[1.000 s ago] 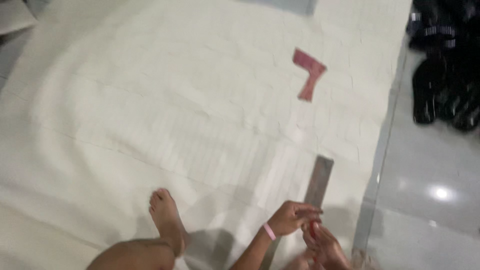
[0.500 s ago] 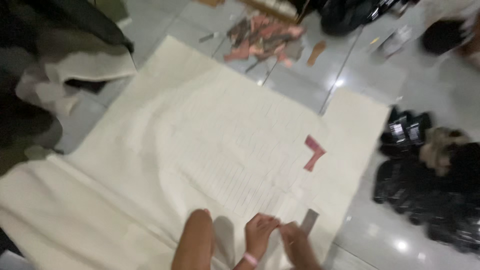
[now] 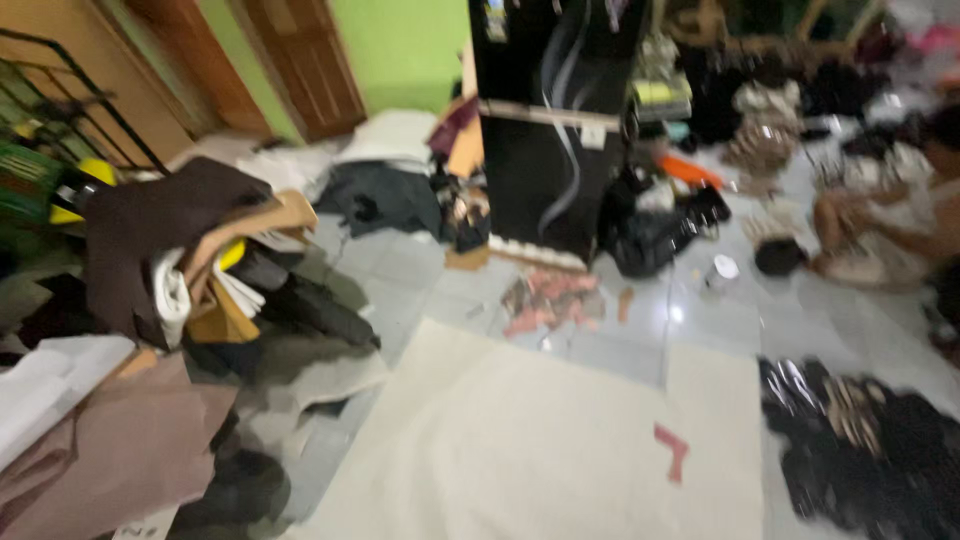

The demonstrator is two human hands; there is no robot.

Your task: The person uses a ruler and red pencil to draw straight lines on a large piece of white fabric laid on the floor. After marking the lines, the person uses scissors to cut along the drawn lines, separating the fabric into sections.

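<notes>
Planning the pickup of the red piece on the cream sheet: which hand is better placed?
Probably right: neither hand is in view, but the red piece lies near the right edge of the cream sheet, on the person's right.

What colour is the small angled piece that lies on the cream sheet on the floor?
The small angled piece is red-pink, seen in the head view.

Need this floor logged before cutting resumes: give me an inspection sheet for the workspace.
Surface: pale grey tiled floor, glossy.
Job's things: large cream fabric sheet spread flat; small red angular pattern piece lying on it.
Clutter: heap of brown and tan material at left; pinkish scraps; black pile at right.
Hands: neither in view.
Cables: nothing seen.
Surroundings: black cabinet, green wall, wooden door, another person seated far right; picture blurred.
</notes>
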